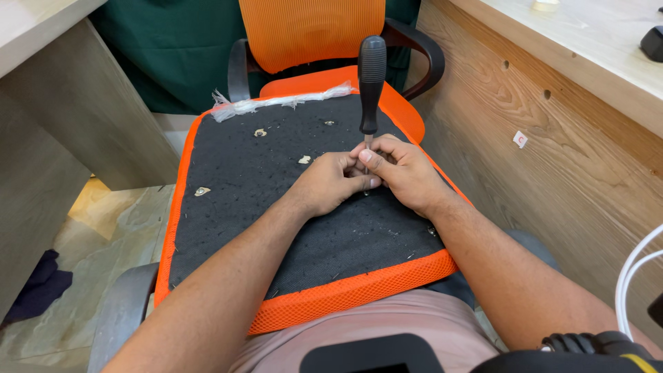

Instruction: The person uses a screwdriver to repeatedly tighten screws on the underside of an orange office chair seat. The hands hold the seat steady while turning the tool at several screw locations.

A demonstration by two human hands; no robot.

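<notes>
Head view shows a screwdriver (371, 83) with a black handle held upright over an upturned chair seat cushion (297, 200). Its thin shaft is pinched low down, near the tip, between the fingers of the left hand (330, 183) and the right hand (404, 171). Both hands are curled closed around the shaft, knuckles touching, while the handle is left free above them. The tip is planted toward the right side of the cushion's black underside, about midway between its far and near edges; the exact spot is hidden by the fingers.

The step in hand is judged to be the seating of the tip on a fastener or hole in the black backing. For the next move, a grip on the handle would be needed, with the shaft kept vertical and steadied from below.

Several small pale holes (202, 191) are seen in the backing toward the left and far edges. White frayed fabric (276, 105) is bunched along the far edge. The orange mesh border (345, 293) is wrapped around the near edge, which is rested across the person's lap.

Behind the cushion an orange office chair (311, 31) with black armrests is stood. No container is seen. Wooden desk panels (552, 145) are ranged on the right and left, and white cables (632, 276) are hung at the right edge.
</notes>
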